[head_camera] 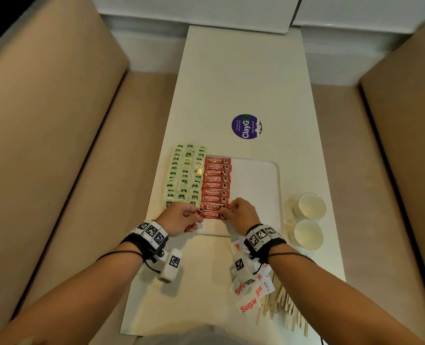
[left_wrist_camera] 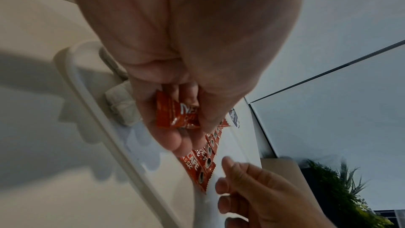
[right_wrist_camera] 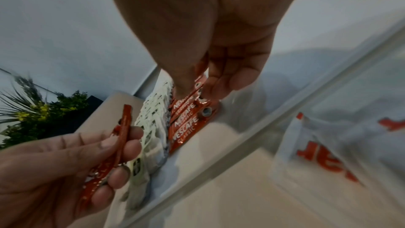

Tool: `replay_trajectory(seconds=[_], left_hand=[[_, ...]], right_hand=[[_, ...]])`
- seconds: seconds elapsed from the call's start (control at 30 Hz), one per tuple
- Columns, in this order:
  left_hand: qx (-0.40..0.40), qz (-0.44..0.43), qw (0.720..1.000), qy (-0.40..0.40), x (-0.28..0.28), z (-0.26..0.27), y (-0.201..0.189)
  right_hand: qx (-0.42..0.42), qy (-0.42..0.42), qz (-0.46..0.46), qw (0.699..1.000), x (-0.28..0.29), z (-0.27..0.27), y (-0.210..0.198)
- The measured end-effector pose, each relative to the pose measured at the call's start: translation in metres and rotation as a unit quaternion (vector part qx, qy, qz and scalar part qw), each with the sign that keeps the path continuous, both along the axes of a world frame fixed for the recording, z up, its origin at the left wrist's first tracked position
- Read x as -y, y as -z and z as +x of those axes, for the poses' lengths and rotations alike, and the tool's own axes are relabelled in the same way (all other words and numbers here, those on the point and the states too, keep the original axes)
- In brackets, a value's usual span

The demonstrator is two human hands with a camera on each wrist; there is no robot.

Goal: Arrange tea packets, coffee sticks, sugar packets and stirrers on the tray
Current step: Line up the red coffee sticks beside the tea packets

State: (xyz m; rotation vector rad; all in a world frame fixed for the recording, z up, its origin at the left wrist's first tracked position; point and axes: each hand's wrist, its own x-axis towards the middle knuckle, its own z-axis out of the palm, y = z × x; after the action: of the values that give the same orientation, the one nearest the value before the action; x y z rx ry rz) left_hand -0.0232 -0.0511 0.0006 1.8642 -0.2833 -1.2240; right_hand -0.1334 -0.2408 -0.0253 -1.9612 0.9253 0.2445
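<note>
The left hand (head_camera: 181, 217) pinches spare Nescafé sticks (right_wrist_camera: 119, 138) just left of the tray's (head_camera: 277, 185) red column (head_camera: 216, 185), each stick lying crosswise, while the right hand (head_camera: 241, 212) pinches the nearest row's end.

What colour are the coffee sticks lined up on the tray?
Red with white lettering; the coffee sticks show best in the head view.

the red coffee sticks (head_camera: 216, 186) in a column on the tray read "nescafe classic". the white sugar packets (head_camera: 250, 293) carry "sugar" in red. a round purple sticker (head_camera: 246, 126) on the table reads "claygo"; its smaller print is too small to read.
</note>
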Motion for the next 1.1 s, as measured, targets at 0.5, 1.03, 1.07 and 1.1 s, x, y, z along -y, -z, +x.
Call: replay_trajectory(seconds=[0.5, 1.03, 1.07, 1.1], left_hand=[[0.025, -0.036, 0.998, 0.041, 0.004, -0.002, -0.009], [0.101, -0.032, 0.994, -0.001, 0.006, -0.003, -0.004], [0.100, -0.029, 0.995, -0.002, 0.006, -0.001, -0.004], [0.100, -0.027, 0.995, -0.003, 0.007, 0.000, -0.004]], right_hand=[[0.100, -0.118, 0.136, 0.979, -0.012, 0.006, -0.027], [0.121, -0.066, 0.180, 0.974, 0.000, -0.015, -0.018], [0.121, -0.063, 0.176, 0.975, 0.001, -0.015, -0.017], [0.120, -0.061, 0.170, 0.976, 0.002, -0.016, -0.016]])
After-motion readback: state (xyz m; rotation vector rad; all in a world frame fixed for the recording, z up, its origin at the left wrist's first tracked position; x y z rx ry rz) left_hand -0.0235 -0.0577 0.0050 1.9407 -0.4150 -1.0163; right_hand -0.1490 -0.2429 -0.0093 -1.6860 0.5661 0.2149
